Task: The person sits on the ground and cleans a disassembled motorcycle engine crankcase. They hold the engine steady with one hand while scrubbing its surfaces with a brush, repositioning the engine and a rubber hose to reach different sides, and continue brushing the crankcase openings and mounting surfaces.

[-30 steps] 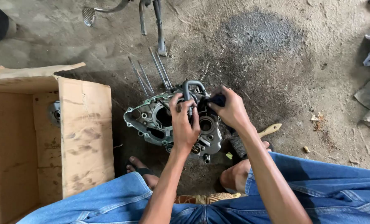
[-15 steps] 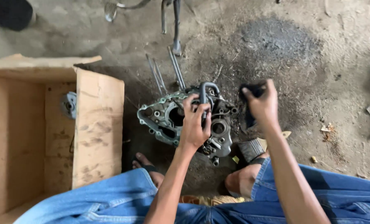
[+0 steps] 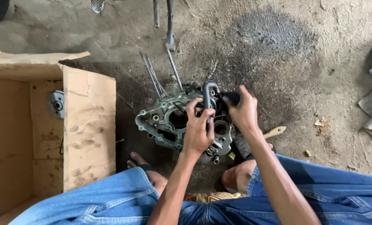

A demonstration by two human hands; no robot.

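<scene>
Two hands work over a grey metal engine case (image 3: 173,123) that lies on the dirty concrete floor (image 3: 277,62), just ahead of the person's denim-clad knees. The left hand (image 3: 198,129) is closed around the lower part of a bent grey metal handle (image 3: 209,93) that stands up from the case at about its 1 o'clock side. The right hand (image 3: 242,112), which half a second ago hung off at 3 o'clock carrying a dark part clear of the case, has come back in; its grip is now curled around that dark part (image 3: 231,98), held against the case just right of the handle. How tightly the fingers close there cannot be told. The left hand has kept its hold on the handle throughout, so the case has stayed put while the right hand moved.

Thin metal rods (image 3: 152,73) stick out of the case toward 11 o'clock. At 9 o'clock stands an open cardboard box (image 3: 88,125) with a round metal part (image 3: 56,104) inside. A pale wooden-handled tool (image 3: 275,132) lies at 4 o'clock, by the right wrist.
</scene>
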